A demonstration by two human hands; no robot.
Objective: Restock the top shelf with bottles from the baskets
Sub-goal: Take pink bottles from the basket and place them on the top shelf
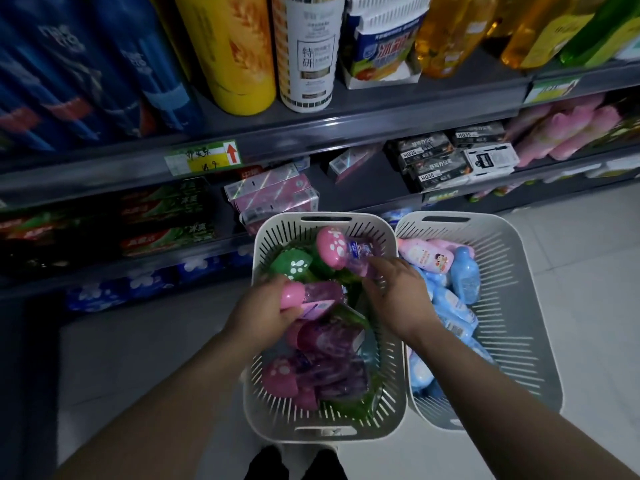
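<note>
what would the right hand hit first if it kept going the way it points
The right hand holds a pink-capped bottle; going on, it would probably meet the green-capped bottle beside it, though depth is unclear.

two baskets point(325, 432) side by side on floor point(571, 306), before shelves point(346, 128)

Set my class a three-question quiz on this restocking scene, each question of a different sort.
1. True or false: the left hand grips a pink-capped bottle, and the right hand grips another.
2. Both hands are over which basket? A. the left basket B. the right basket C. neither
3. Fill in: the right basket holds mostly ___ bottles.
Key: 1 true; 2 A; 3 blue.
</note>
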